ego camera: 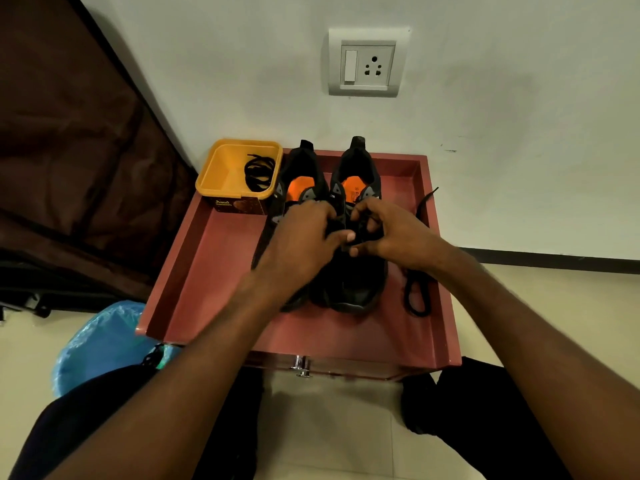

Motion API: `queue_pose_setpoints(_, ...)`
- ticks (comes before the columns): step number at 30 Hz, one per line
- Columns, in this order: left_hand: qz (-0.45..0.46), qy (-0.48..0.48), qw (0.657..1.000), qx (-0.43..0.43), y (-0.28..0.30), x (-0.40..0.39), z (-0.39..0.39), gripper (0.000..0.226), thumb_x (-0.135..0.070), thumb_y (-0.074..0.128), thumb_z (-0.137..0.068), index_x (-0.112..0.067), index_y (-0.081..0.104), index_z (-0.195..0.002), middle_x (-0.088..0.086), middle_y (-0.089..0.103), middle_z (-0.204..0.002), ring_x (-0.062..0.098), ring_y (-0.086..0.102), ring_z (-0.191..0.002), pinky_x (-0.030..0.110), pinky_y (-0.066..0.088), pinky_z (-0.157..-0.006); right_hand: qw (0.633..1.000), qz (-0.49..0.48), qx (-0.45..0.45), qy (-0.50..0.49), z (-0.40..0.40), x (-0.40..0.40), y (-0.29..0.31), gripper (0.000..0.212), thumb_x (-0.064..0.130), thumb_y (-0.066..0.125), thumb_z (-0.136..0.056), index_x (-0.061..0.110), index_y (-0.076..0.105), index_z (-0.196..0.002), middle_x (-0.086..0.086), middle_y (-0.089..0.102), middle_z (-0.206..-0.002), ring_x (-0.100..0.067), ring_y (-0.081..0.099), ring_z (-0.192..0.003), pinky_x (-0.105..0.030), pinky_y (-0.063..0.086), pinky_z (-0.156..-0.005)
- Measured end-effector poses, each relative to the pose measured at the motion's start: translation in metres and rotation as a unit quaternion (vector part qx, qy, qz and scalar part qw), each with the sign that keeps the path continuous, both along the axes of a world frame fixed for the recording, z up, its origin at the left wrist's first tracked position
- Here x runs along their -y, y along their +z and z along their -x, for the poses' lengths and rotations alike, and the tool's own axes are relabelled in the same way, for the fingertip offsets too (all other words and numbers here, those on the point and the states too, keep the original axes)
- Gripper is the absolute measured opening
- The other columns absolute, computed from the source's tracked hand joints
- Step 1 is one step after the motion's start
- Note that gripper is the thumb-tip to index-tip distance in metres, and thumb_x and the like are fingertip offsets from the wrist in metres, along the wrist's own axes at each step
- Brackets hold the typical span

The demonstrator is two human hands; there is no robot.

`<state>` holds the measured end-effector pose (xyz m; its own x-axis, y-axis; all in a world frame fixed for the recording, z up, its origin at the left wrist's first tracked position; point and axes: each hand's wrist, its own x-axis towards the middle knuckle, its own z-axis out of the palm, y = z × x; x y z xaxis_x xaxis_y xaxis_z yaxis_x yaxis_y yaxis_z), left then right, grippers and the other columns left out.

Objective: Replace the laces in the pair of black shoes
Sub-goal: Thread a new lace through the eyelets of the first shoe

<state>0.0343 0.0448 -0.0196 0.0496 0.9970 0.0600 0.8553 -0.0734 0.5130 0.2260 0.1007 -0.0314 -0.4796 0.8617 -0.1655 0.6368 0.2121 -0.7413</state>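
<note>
Two black shoes with orange insoles stand side by side on a reddish-brown tray-like table top (214,271), toes toward me: the left shoe (298,174) and the right shoe (360,278). My left hand (301,237) and my right hand (391,230) meet over the lacing area of the right shoe. Fingers of both hands are curled round a black lace there; the lace between them is mostly hidden. A loose black lace (415,289) lies on the table right of the shoes, one end reaching over the right rim.
A yellow tub (221,168) at the table's back left corner holds a coiled black lace (258,173). A wall with a socket plate (367,64) stands behind. A blue bag (100,341) sits on the floor at left, a dark cloth beyond it. My knees flank the drawer knob (302,367).
</note>
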Motion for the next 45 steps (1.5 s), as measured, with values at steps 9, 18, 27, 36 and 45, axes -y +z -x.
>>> queue_pose_setpoints(9,-0.014,0.076,0.987,0.14,-0.007,0.0,-0.005,0.015,-0.01,0.068,-0.096,-0.009,0.061,-0.082,0.002,0.068,-0.08,0.018,0.064,-0.076,0.04,0.048,-0.062,0.999,-0.028,0.035,-0.008,-0.001,0.003,0.001,0.055,0.034,0.088,-0.08,0.032,0.055,-0.124,0.006,0.054,-0.093,-0.011,0.055,-0.08,-0.03,0.052,-0.069)
queue_pose_setpoints(18,-0.099,0.036,0.798,0.593,0.076,-0.005,0.005,0.021,-0.015,0.041,-0.11,-0.014,0.045,-0.089,0.001,0.055,-0.077,0.013,0.048,-0.061,0.027,0.037,-0.057,0.989,-0.068,0.125,0.026,0.0,0.006,0.013,0.046,0.045,0.082,-0.084,0.032,0.064,-0.124,0.004,0.053,-0.119,-0.016,0.058,-0.103,-0.039,0.056,-0.081)
queue_pose_setpoints(27,0.008,0.04,0.995,-0.094,0.007,0.0,-0.007,0.02,-0.032,0.074,-0.093,-0.013,0.072,-0.092,0.003,0.068,-0.088,0.023,0.066,-0.084,0.037,0.052,-0.069,0.99,-0.095,0.102,0.009,0.001,0.01,0.007,0.04,0.065,0.079,-0.077,0.037,0.061,-0.1,0.008,0.053,-0.103,-0.012,0.056,-0.09,-0.031,0.045,-0.069)
queue_pose_setpoints(36,-0.016,0.006,0.892,0.452,0.039,0.005,-0.007,0.016,-0.004,0.053,-0.103,-0.008,0.053,-0.088,0.012,0.07,-0.084,0.032,0.071,-0.087,0.046,0.06,-0.081,0.995,-0.05,0.089,0.016,-0.003,0.005,0.012,0.046,0.05,0.086,-0.078,0.027,0.065,-0.111,0.011,0.064,-0.1,-0.013,0.064,-0.092,-0.034,0.055,-0.074)
queue_pose_setpoints(45,-0.016,0.043,0.997,0.069,0.028,0.001,0.004,0.015,-0.038,0.075,-0.091,-0.024,0.072,-0.095,-0.015,0.065,-0.075,0.003,0.062,-0.071,0.025,0.051,-0.062,0.983,-0.103,0.151,0.032,0.006,0.009,0.008,0.058,0.061,0.084,-0.073,0.038,0.059,-0.121,0.006,0.056,-0.112,-0.017,0.059,-0.1,-0.033,0.048,-0.072)
